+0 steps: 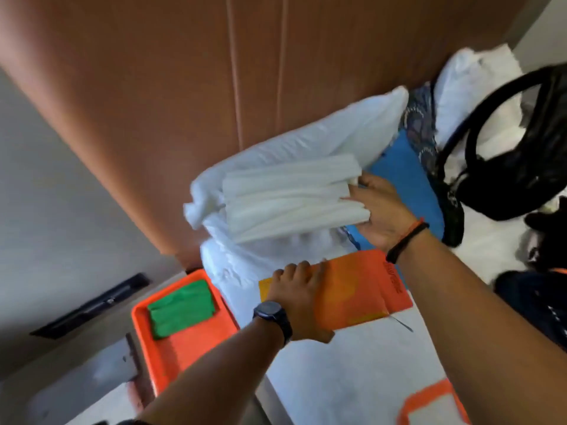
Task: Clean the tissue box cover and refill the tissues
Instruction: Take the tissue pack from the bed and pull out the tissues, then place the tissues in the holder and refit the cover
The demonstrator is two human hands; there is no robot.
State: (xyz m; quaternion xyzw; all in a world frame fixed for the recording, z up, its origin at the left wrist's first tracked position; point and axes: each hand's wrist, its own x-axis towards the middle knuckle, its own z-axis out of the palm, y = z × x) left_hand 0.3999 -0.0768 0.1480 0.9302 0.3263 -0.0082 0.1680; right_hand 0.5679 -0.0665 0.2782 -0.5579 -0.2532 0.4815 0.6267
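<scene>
My right hand (pixel 379 214) grips a thick stack of white tissues (pixel 291 197) by its right end, held in the air above a white pillow. My left hand (pixel 299 297) holds the orange tissue box cover (pixel 356 289) by its left side, just below the stack, over the white bed sheet. A green cloth (pixel 182 306) lies folded in an orange tray (pixel 190 348) to the left of the cover.
A white pillow (pixel 306 139) leans against the brown headboard (pixel 184 87). A blue item (pixel 405 185) lies under my right hand. A black bag (pixel 518 142) sits at the right on the bed. Another orange-rimmed piece (pixel 429 403) shows at the bottom right.
</scene>
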